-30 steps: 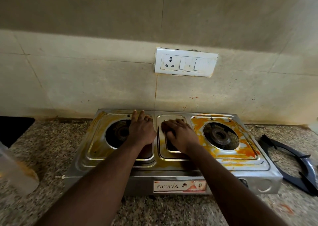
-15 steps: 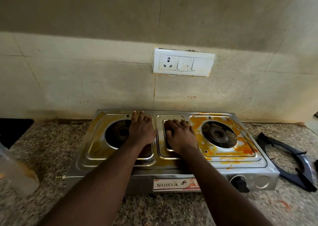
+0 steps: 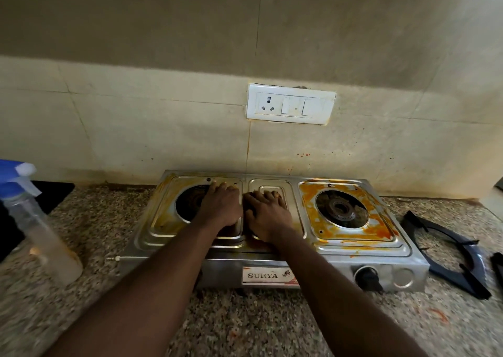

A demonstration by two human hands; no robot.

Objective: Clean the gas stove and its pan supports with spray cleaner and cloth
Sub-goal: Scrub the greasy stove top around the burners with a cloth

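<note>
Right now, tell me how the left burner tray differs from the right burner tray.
The right burner tray is smeared with thick orange stains; the left burner tray shows only faint residue. The left hand rests on the left burner tray; the right burner tray is uncovered. Both are recessed steel.

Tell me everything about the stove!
The stove is shiny steel with two bare burners. Orange stains ring the right burner. Its front has a SURYA label and a black knob. It stands on the speckled counter by the wall. The left hand and right hand lie flat on its top.
</note>
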